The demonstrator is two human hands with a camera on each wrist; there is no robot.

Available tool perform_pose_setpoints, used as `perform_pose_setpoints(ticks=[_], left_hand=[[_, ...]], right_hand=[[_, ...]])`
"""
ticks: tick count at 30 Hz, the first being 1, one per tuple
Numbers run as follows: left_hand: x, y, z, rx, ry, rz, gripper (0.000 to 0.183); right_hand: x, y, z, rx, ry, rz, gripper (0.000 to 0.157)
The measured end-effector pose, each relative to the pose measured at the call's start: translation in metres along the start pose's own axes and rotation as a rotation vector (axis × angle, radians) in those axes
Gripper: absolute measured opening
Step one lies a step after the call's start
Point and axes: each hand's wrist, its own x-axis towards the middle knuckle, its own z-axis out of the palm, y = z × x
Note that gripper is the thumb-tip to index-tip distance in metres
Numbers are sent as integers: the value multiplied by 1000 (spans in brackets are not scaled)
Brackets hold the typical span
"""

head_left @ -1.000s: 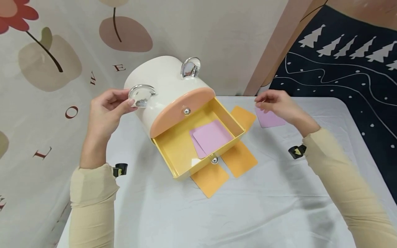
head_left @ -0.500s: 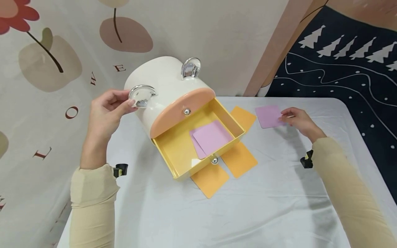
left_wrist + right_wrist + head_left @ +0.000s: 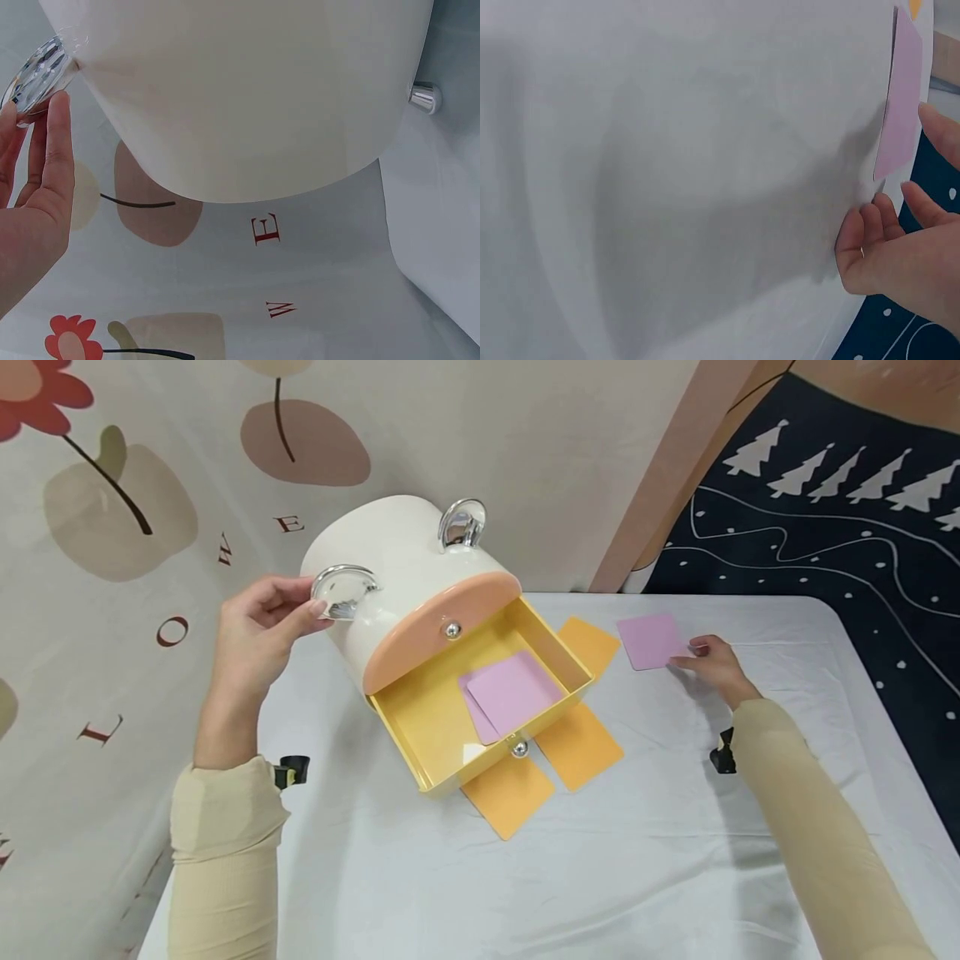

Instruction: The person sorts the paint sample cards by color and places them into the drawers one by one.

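Observation:
A white rounded drawer box with two silver ears stands on the table in the head view. My left hand pinches its near-left silver ear between thumb and fingers. The yellow lower drawer is pulled out, holding overlapping pink square cards. Above it, the peach upper front is closed. Farther right, another pink card lies on the table. My right hand is at that card's right edge, thumb by the corner; the right wrist view shows its thumb and fingers apart.
Several orange cards lie around the drawer, including an orange card in front and another orange card beside it. A white cloth covers the table. A printed curtain hangs close behind the box.
My right hand has moved right from above the loose pink card to its right edge, then slightly lower. The card stays in place. My left hand keeps its hold on the ear.

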Motion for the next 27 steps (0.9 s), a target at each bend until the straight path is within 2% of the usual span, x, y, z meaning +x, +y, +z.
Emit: perform_pose_setpoints(ticks=[3, 7, 12, 18, 22, 27], left_hand=[[0, 0, 0, 3, 0, 1, 21], [0, -1, 0, 4, -2, -2, 21], [0, -1, 0, -6, -2, 7, 21], [0, -1, 0, 19, -4, 14, 21], [0, -1, 0, 16, -5, 16, 21], [0, -1, 0, 36, -5, 15, 21]], right_hand=[[2, -1, 4, -9, 34, 23, 70], [6, -3, 10, -87, 91, 90, 72], [9, -9, 19, -149, 121, 162, 74], [9, -12, 22, -145, 125, 146, 69], [8, -10, 21, -91, 138, 133, 57], [4, -6, 16, -31, 144, 101, 32]])
